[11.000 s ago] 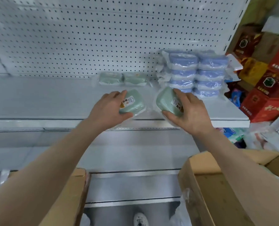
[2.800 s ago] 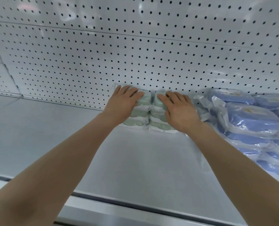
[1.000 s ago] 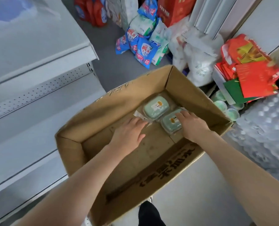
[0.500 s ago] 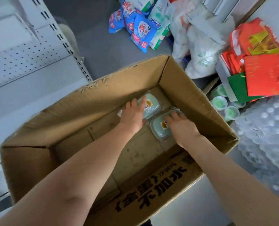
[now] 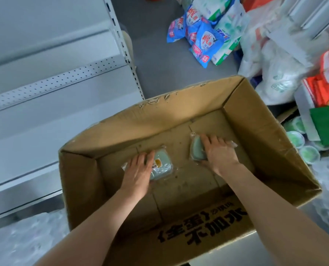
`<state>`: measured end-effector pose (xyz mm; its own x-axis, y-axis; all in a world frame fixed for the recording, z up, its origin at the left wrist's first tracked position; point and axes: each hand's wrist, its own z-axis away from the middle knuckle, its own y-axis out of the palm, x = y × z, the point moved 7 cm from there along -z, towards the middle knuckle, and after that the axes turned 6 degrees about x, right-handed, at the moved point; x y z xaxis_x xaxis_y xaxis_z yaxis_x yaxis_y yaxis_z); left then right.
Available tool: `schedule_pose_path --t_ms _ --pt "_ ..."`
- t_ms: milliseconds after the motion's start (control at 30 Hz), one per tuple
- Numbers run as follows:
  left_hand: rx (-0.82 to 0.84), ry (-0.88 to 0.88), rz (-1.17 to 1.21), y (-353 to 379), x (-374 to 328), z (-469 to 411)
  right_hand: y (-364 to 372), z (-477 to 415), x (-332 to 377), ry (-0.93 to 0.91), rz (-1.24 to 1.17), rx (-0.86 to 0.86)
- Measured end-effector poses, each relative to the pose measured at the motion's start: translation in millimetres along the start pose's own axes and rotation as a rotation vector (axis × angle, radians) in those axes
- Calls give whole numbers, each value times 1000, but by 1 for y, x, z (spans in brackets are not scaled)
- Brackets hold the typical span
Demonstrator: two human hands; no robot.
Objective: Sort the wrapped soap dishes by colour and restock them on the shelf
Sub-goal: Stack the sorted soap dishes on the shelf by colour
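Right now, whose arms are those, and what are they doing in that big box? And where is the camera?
There is no machine here: those are a person's two bare arms. The camera sits on the person's head and looks down, so you see what they see. Both hands reach into a brown cardboard box. Inside are two pale green soap dishes in clear wrap. The left hand lies over the flat soap dish, which has its label up; I cannot tell whether it grips. The right hand curls round the tilted soap dish, which is tipped on its edge. To the left is the grey shelf. Beyond the box lie blue bags.
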<state>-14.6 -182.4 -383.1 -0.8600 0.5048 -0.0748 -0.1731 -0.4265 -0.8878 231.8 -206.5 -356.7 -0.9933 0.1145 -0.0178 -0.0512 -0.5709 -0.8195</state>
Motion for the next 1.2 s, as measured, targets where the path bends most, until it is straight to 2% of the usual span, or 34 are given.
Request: schedule_pose_path --t_ms 133,300,433,667,833,1000,1200 --pt "-11 5 74 4 -2 -8 14 -5 1 13 -9 28" --pt "-17 -11 185 -13 1 3 2 11 5 61 -100 -83" --pt "-72 3 153 -45 10 32 -31 38 24 109 -189 -198" --pt "-235 37 158 -120 47 109 -105 108 91 66 -246 -378" --pt "-302 88 220 -163 102 184 -157 169 168 -29 -227 -642" --pt "-344 110 227 -192 183 254 -204 198 260 -140 -251 -726" --pt "-488 -45 226 -233 308 333 -263 218 381 -340 -278 -885"
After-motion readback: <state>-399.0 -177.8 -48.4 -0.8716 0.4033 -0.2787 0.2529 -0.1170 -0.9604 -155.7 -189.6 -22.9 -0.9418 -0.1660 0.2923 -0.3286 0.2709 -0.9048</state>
